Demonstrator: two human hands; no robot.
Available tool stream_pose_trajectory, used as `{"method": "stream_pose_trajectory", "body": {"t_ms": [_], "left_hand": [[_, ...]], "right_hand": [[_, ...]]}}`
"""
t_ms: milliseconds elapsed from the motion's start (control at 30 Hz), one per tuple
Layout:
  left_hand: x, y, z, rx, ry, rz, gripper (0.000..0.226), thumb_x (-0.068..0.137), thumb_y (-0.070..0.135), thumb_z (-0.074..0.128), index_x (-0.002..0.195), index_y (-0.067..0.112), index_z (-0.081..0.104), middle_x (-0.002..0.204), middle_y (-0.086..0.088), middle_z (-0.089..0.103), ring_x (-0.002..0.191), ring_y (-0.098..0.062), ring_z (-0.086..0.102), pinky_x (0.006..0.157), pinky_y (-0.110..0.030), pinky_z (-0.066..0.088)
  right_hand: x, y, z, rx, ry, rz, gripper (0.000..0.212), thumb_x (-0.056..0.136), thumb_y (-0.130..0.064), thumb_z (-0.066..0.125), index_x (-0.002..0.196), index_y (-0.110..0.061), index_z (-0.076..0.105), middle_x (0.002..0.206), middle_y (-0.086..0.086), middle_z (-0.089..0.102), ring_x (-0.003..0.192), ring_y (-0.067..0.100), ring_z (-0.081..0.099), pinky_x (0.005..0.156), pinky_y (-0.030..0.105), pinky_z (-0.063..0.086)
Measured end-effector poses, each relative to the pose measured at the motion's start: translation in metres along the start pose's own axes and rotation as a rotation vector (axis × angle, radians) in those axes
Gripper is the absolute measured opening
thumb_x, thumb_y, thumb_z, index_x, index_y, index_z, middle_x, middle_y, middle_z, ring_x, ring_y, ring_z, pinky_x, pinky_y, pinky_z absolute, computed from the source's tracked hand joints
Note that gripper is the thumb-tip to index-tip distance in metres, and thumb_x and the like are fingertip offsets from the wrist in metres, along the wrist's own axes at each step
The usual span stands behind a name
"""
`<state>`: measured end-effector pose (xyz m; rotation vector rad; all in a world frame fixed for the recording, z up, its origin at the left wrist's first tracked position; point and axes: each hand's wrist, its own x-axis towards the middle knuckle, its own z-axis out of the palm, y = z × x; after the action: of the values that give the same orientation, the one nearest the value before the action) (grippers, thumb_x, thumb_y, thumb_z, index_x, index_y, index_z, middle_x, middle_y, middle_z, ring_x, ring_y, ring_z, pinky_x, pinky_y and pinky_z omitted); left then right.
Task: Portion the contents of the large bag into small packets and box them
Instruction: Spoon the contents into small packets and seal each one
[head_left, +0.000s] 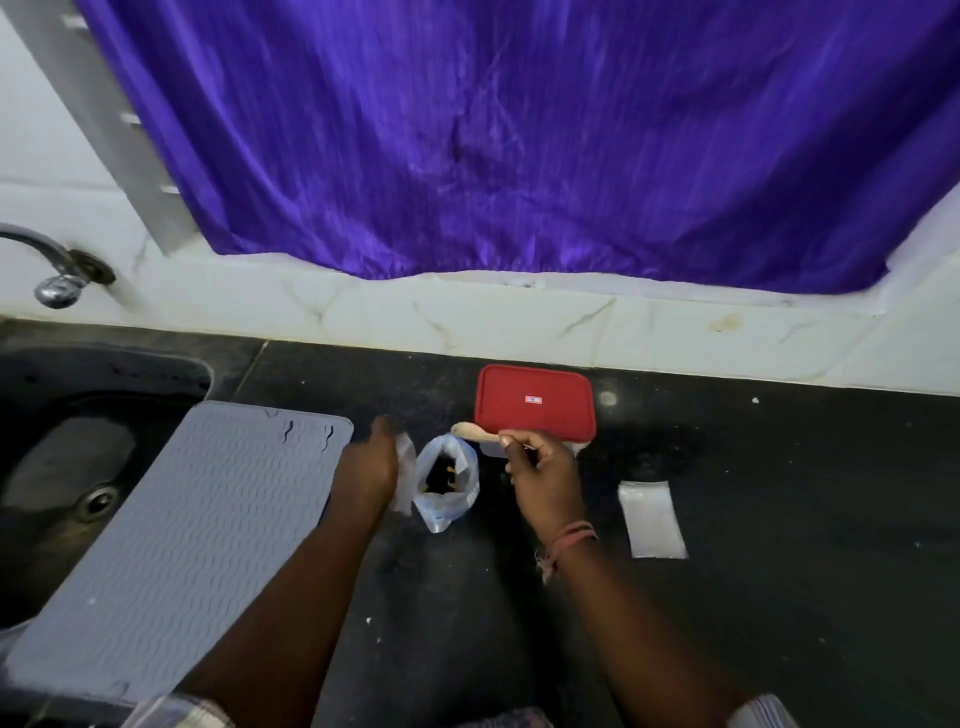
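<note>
The large bag (445, 480) is seen standing open on the dark surface (779, 519), dark contents visible inside; a wooden spoon (472, 431) is pinched in the right hand (543, 475), its bowl held just above the bag's mouth and seemingly empty, though that cannot be told for sure; a small packet (404, 478) is held beside the bag by the left hand (371, 462), but the fingers are blurred, so the grip itself cannot be made out; the red-lidded box (535, 405) is found just behind the spoon, lid on; a stack of flat, unfilled packets (652, 519) is left lying to the right, well apart from the bag; no filled packet is shown anywhere, so portioning is judged to be at an early stage, with scooping, sealing and boxing all left to be done; a grey ribbed mat (182, 545) is laid partly over the sink (78, 467) on the left.
</note>
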<state>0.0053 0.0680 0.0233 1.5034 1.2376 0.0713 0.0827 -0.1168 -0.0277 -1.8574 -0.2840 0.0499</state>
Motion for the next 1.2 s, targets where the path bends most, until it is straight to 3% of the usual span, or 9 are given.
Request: {"method": "stream_pose_trajectory", "body": {"t_ms": [67, 133, 200, 267, 367, 533, 933, 1133, 1200], "left_hand": [[-0.002, -0.007, -0.002, 0.112, -0.077, -0.033, 0.067, 0.095, 0.059, 0.052, 0.127, 0.001, 0.061, 0.130, -0.021, 0.061, 0.114, -0.037, 0.061, 0.097, -0.041, 0.047], [-0.006, -0.022, 0.000, 0.229, -0.150, -0.013, 0.042, 0.095, 0.047, 0.062, 0.098, 0.006, 0.064, 0.103, -0.013, 0.065, 0.083, -0.024, 0.064, 0.078, -0.032, 0.048], [-0.005, -0.036, 0.006, 0.284, -0.152, -0.037, 0.040, 0.091, 0.047, 0.069, 0.099, 0.008, 0.061, 0.086, -0.004, 0.059, 0.072, -0.015, 0.057, 0.068, -0.029, 0.045], [0.000, -0.044, 0.012, 0.286, -0.139, -0.045, 0.056, 0.086, 0.054, 0.071, 0.120, 0.010, 0.064, 0.081, -0.001, 0.056, 0.074, -0.016, 0.059, 0.071, -0.030, 0.050], [0.010, -0.055, 0.019, 0.242, -0.116, -0.083, 0.065, 0.080, 0.058, 0.074, 0.125, 0.013, 0.061, 0.091, -0.006, 0.063, 0.083, -0.021, 0.065, 0.080, -0.035, 0.055], [0.013, -0.063, 0.023, 0.245, -0.179, -0.066, 0.054, 0.076, 0.039, 0.077, 0.118, 0.008, 0.065, 0.097, -0.005, 0.066, 0.090, -0.021, 0.066, 0.086, -0.036, 0.056], [0.014, -0.063, 0.022, 0.103, -0.277, -0.021, 0.004, 0.092, 0.015, 0.066, 0.089, 0.015, 0.069, 0.092, -0.010, 0.072, 0.086, -0.020, 0.070, 0.081, -0.036, 0.056], [0.015, -0.064, 0.027, 0.082, -0.315, -0.011, 0.012, 0.094, 0.013, 0.062, 0.101, 0.018, 0.069, 0.099, -0.008, 0.072, 0.096, -0.023, 0.069, 0.090, -0.039, 0.055], [0.016, -0.065, 0.029, 0.054, -0.320, -0.007, 0.015, 0.094, 0.011, 0.062, 0.106, 0.017, 0.069, 0.098, -0.008, 0.072, 0.092, -0.020, 0.069, 0.083, -0.034, 0.057]], "right_hand": [[-0.002, -0.002, 0.006, -0.061, -0.052, -0.032, 0.016, 0.094, -0.020, 0.067, 0.088, -0.035, 0.071, 0.088, -0.013, 0.070, 0.081, 0.006, 0.065, 0.077, 0.023, 0.050], [-0.004, -0.002, 0.008, -0.156, -0.095, -0.063, 0.015, 0.093, -0.012, 0.065, 0.093, -0.026, 0.071, 0.091, -0.015, 0.068, 0.086, 0.002, 0.063, 0.080, 0.017, 0.046], [-0.008, -0.003, 0.011, -0.255, -0.146, -0.077, 0.021, 0.090, -0.006, 0.061, 0.102, -0.021, 0.070, 0.097, -0.012, 0.069, 0.091, 0.003, 0.063, 0.084, 0.015, 0.045], [-0.012, -0.004, 0.015, -0.328, -0.195, -0.055, 0.024, 0.088, -0.006, 0.058, 0.105, -0.019, 0.069, 0.097, -0.008, 0.070, 0.091, 0.005, 0.063, 0.083, 0.019, 0.046], [-0.016, -0.006, 0.024, -0.437, -0.232, -0.058, 0.014, 0.090, -0.010, 0.056, 0.085, -0.021, 0.064, 0.080, -0.006, 0.065, 0.077, 0.008, 0.061, 0.072, 0.024, 0.048], [-0.018, -0.014, 0.033, -0.599, -0.290, -0.121, 0.018, 0.092, -0.013, 0.056, 0.102, -0.015, 0.071, 0.094, 0.001, 0.071, 0.091, 0.015, 0.065, 0.084, 0.031, 0.054], [-0.013, -0.009, 0.040, -0.703, -0.354, -0.011, 0.010, 0.085, -0.020, 0.059, 0.082, -0.019, 0.069, 0.078, -0.003, 0.067, 0.079, 0.013, 0.065, 0.078, 0.035, 0.058], [-0.003, -0.005, 0.036, -0.336, -0.235, 0.413, 0.025, 0.082, -0.008, 0.051, 0.068, -0.011, 0.072, 0.059, 0.009, 0.068, 0.056, 0.025, 0.069, 0.058, 0.042, 0.061], [-0.003, -0.003, 0.031, -0.253, -0.236, 0.491, 0.028, 0.085, -0.007, 0.049, 0.069, -0.007, 0.072, 0.059, 0.014, 0.069, 0.053, 0.028, 0.068, 0.053, 0.041, 0.061]]}}
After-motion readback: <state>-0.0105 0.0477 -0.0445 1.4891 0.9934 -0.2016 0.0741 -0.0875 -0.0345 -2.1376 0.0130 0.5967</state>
